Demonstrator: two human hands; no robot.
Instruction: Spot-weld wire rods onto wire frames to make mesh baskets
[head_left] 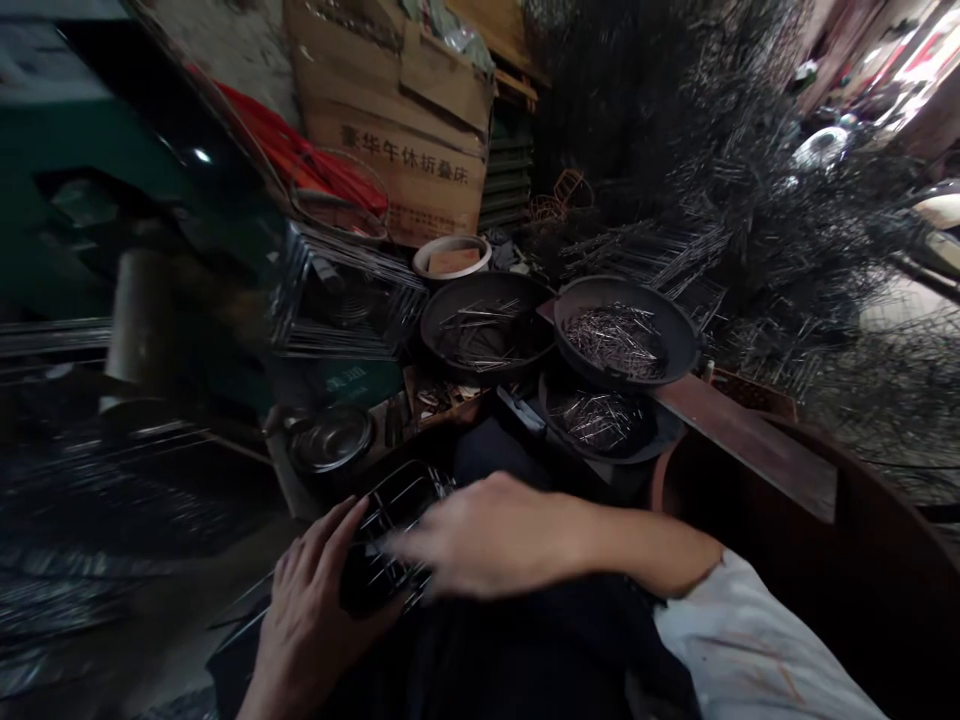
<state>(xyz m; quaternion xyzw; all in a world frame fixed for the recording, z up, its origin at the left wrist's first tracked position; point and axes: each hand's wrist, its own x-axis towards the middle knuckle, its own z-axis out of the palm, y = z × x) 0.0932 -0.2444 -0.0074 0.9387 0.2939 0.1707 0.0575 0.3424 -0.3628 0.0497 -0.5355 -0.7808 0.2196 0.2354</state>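
A small frame of bent metal wire (405, 492) with crossing bars lies in front of me, low over my dark-clothed lap. My left hand (319, 585) grips its left side, the fingers along the far edge and the thumb stretched along the near edge. Over the frame's right part is my right hand (480, 540), smeared by motion. Its fingertips point left at the crossing wires, and I cannot make out whether anything is between them. Beyond the hands, short metal pins fill a round pan (626, 330), with another pan of pins (600, 420) below it.
A dark pan (487, 330) with scattered pins stands behind, near a white bowl (451, 258). Stacked wire frames (345, 290) are at left, by a metal dish (330, 440). A flat bar (750, 445) crosses a large drum (862, 560) at right. Tangled wire piles up behind.
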